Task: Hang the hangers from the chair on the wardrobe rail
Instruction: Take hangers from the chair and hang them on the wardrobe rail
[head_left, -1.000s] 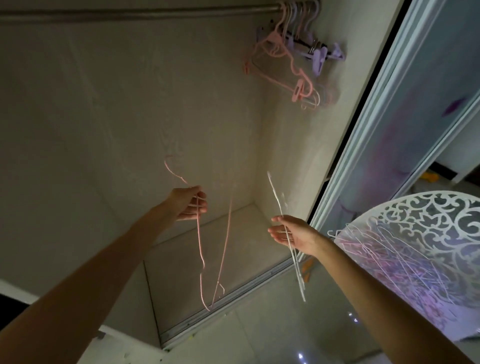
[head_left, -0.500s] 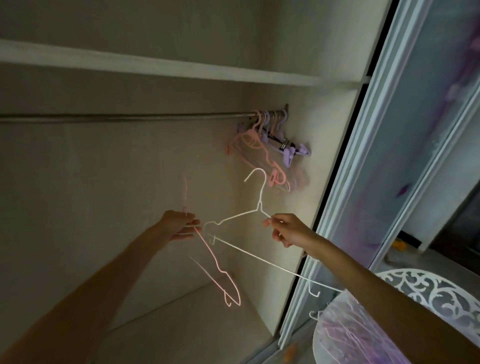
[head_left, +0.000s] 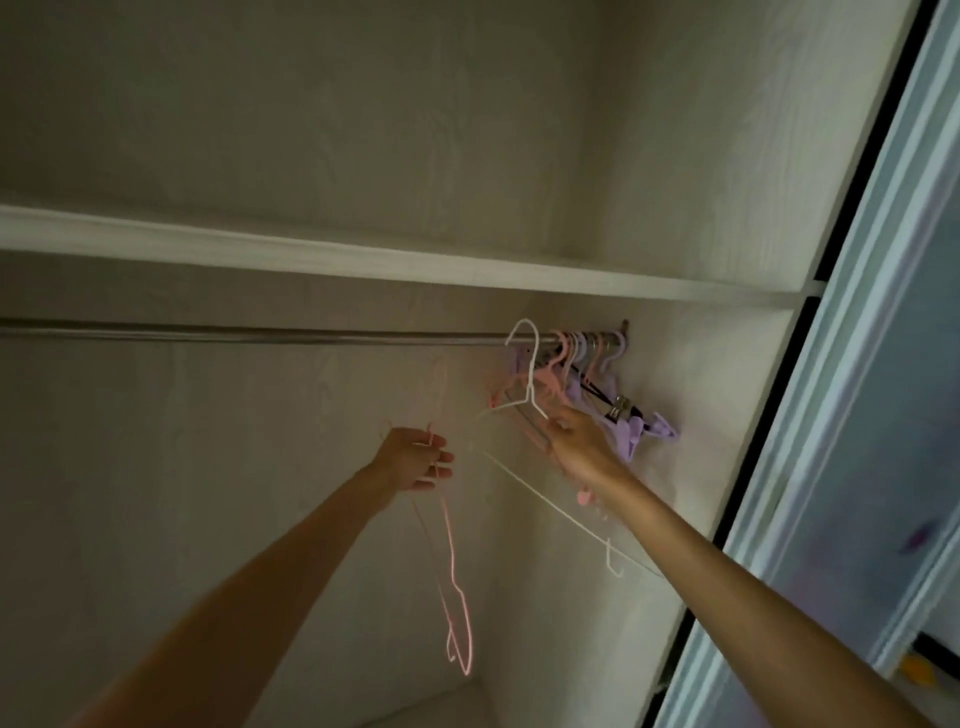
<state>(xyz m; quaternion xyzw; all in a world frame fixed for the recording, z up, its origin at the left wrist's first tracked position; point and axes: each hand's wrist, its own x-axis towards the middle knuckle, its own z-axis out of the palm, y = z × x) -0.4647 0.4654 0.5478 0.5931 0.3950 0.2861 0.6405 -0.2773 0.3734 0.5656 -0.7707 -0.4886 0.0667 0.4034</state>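
Head view: right hand (head_left: 576, 441) is pinching the white hanger (head_left: 530, 410) just below its neck, fingers curled round the wire, so the hook is standing upright and free to drop over the wardrobe rail (head_left: 260, 335). The hook is sitting at the rail, just left of the hung hangers (head_left: 587, 374) bunched against the rail's right end; cannot tell whether it is already bearing on the rail or only passing in front of it. The white hanger's body is trailing down and right under the forearm, tilted, probably because the grip is high on one shoulder.

Left hand (head_left: 415, 460) is holding the pink hanger (head_left: 452, 561) below the rail and well apart from it, fingers closed round the upper wire, the rest dangling straight down toward the wardrobe floor. Judging by that, it is being parked there as the next one to hang, kept clear of the white one.

Shelf (head_left: 363, 260) is running just above the rail, leaving little room for lifting hooks over. Sliding door (head_left: 857, 415) is framing the right edge. Chair is not visible.
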